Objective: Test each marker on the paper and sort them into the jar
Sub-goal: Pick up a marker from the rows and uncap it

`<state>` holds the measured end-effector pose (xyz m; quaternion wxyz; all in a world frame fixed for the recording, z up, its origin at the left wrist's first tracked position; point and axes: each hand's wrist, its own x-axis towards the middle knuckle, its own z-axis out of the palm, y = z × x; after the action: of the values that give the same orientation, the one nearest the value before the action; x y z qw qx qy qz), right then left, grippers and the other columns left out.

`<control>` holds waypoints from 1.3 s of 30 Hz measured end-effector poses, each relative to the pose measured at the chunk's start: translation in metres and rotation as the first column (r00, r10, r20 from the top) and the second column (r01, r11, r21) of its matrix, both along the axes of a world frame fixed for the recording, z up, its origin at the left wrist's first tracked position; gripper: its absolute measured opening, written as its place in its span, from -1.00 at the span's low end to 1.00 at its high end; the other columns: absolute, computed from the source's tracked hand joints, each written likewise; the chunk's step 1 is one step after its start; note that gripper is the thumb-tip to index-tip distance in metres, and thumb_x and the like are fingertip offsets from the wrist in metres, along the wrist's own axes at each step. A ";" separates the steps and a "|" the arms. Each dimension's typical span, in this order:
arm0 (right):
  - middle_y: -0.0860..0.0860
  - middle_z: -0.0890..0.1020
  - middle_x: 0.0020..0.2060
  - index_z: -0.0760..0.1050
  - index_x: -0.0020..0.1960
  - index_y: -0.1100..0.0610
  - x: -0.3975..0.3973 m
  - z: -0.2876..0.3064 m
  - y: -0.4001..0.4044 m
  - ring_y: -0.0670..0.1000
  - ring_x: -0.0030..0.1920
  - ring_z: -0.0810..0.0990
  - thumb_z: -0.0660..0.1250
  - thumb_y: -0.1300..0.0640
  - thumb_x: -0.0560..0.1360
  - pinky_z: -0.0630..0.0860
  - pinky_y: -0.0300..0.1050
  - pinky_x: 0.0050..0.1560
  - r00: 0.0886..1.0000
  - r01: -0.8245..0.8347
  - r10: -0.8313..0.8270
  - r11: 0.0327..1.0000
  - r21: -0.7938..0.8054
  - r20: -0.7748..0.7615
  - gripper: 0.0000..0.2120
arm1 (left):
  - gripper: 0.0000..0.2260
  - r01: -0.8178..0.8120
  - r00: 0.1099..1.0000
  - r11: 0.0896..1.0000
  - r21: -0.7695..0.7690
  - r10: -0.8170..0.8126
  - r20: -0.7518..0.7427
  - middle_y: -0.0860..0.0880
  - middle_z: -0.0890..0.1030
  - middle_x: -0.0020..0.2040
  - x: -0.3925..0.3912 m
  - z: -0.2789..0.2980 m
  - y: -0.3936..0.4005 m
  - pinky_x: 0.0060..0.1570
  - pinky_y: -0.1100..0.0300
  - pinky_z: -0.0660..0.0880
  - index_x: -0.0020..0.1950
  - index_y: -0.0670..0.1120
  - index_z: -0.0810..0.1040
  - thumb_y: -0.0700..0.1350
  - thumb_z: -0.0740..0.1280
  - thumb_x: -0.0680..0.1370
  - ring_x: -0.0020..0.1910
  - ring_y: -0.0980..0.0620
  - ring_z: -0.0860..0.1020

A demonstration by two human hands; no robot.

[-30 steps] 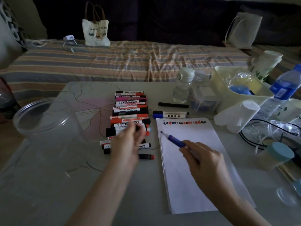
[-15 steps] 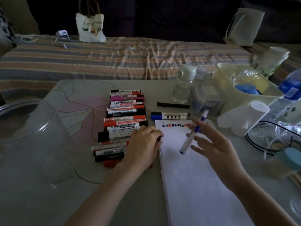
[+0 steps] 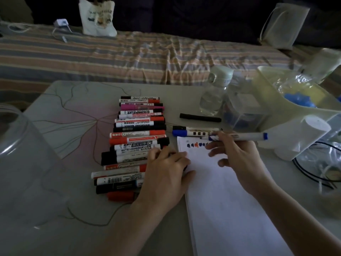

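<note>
Fingers [image 3: 221, 137] of the right hand [image 3: 241, 157] pinched a blue-tipped marker [image 3: 239, 137] near its writing end, the barrel lying almost level and pointing right, above the top edge of the paper [image 3: 230, 209]; the lower fingers of that hand hung spread and loose over the sheet. Fingers [image 3: 166, 154] of the left hand [image 3: 166, 174] were curled down over the near end of the row of markers [image 3: 136, 143], at the left edge of the paper; whether they gripped a marker or a cap could not be told. A line of small coloured test marks [image 3: 195, 145] ran along the top of the paper, partly covered by the right hand. Two more markers, a blue-capped one [image 3: 195, 131] and a black one [image 3: 200, 118], lay on the tabletop [image 3: 77, 100] beyond the paper. The clear jar [image 3: 22, 163] stood at the far left, well apart from both hands. Judged from this, the step was testing the held marker, or finishing with it. To do it well, the tip would likely need tilting down onto blank paper beside the existing marks, with a short light stroke while the left hand steadied the sheet. The marker would then have to cross over the row to reach the jar, so lifting it high would avoid scattering the others.
</note>
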<state>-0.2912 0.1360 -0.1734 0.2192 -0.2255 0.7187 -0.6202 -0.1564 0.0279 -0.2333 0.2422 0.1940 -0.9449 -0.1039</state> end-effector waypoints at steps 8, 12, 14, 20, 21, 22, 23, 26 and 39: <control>-0.02 0.64 -0.42 0.59 -0.13 0.09 -0.002 -0.034 -0.031 -0.15 -0.47 0.57 0.44 0.05 0.47 0.51 -0.25 -0.43 0.974 0.081 -0.036 0.977 0.198 -0.222 -0.89 | -0.75 -0.006 1.000 0.999 0.045 0.007 -0.013 0.15 0.66 0.09 0.002 0.002 0.003 0.10 0.06 0.21 -0.01 0.07 0.66 0.14 0.27 0.49 0.10 0.10 0.53; -0.05 0.64 -0.45 0.59 -0.20 0.03 -0.003 -0.047 -0.027 -0.13 -0.48 0.57 0.43 0.01 0.45 0.55 -0.16 -0.37 0.944 0.145 -0.081 0.973 0.181 -0.319 -0.88 | -0.75 -0.021 1.000 0.999 0.046 0.021 -0.016 0.16 0.67 0.06 -0.001 0.001 0.001 0.10 0.07 0.21 -0.01 0.06 0.67 0.14 0.29 0.47 0.08 0.11 0.54; -0.06 0.63 -0.46 0.56 -0.24 -0.01 -0.003 -0.049 -0.026 -0.14 -0.46 0.58 0.39 -0.07 0.44 0.58 -0.12 -0.32 0.937 0.160 -0.086 0.967 0.199 -0.337 -0.84 | -0.72 -0.022 1.000 0.999 0.048 0.023 -0.010 0.17 0.67 0.05 -0.001 0.001 0.001 0.09 0.09 0.20 -0.01 0.06 0.68 0.15 0.26 0.47 0.07 0.12 0.54; -0.07 0.65 -0.42 0.54 -0.24 -0.04 -0.004 -0.052 -0.026 -0.15 -0.40 0.62 0.37 -0.09 0.41 0.60 -0.17 -0.30 0.933 0.136 -0.045 0.963 0.234 -0.356 -0.86 | -0.71 -0.022 1.000 0.998 0.057 0.023 -0.004 0.18 0.67 0.04 -0.001 0.003 0.001 0.08 0.10 0.20 -0.04 0.08 0.68 0.15 0.23 0.47 0.06 0.13 0.55; -0.07 0.65 -0.42 0.55 -0.23 -0.05 -0.004 -0.052 -0.025 -0.15 -0.41 0.62 0.38 -0.07 0.42 0.58 -0.22 -0.31 0.934 0.129 -0.039 0.964 0.232 -0.355 -0.87 | -0.72 -0.020 1.000 0.998 0.059 0.020 -0.006 0.18 0.67 0.04 -0.001 0.002 0.001 0.08 0.10 0.20 -0.04 0.08 0.68 0.15 0.24 0.47 0.05 0.14 0.54; -0.08 0.65 -0.42 0.55 -0.23 -0.06 -0.003 -0.052 -0.025 -0.16 -0.41 0.62 0.39 -0.06 0.43 0.56 -0.27 -0.33 0.933 0.121 -0.030 0.965 0.232 -0.359 -0.89 | -0.73 -0.018 1.000 0.998 0.060 0.018 -0.008 0.18 0.67 0.04 -0.001 0.002 0.001 0.08 0.10 0.20 -0.05 0.08 0.68 0.15 0.24 0.47 0.05 0.14 0.54; -0.09 0.64 -0.43 0.54 -0.22 -0.07 -0.003 -0.052 -0.024 -0.18 -0.41 0.62 0.40 -0.05 0.44 0.55 -0.30 -0.34 0.931 0.112 -0.019 0.966 0.235 -0.366 -0.90 | -0.73 -0.017 1.000 0.998 0.062 0.018 -0.008 0.18 0.67 0.04 -0.001 0.002 0.001 0.08 0.10 0.20 -0.05 0.08 0.68 0.15 0.24 0.47 0.05 0.14 0.54; -0.09 0.63 -0.42 0.52 -0.22 -0.09 -0.003 -0.052 -0.025 -0.20 -0.39 0.61 0.40 -0.02 0.45 0.53 -0.37 -0.36 0.928 0.093 -0.002 0.970 0.226 -0.373 -0.90 | -0.73 -0.020 1.000 0.998 0.062 0.020 0.002 0.19 0.67 0.05 -0.002 0.002 0.001 0.07 0.10 0.20 -0.05 0.09 0.68 0.15 0.24 0.47 0.05 0.14 0.54; -0.19 0.61 -0.36 0.51 -0.18 -0.11 -0.001 -0.052 -0.025 -0.33 -0.27 0.59 0.42 0.02 0.46 0.47 -0.50 -0.29 0.898 0.091 0.004 0.977 0.193 -0.440 -0.89 | -0.69 -0.021 1.000 0.997 0.070 0.020 0.017 0.18 0.67 0.05 -0.002 0.003 0.002 0.06 0.08 0.20 -0.05 0.08 0.69 0.15 0.19 0.47 0.04 0.13 0.55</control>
<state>-0.2926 0.1107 -0.2259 0.0606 -0.3185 0.8154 -0.4795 -0.1584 0.0295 -0.2299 0.2285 0.2130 -0.9406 -0.1330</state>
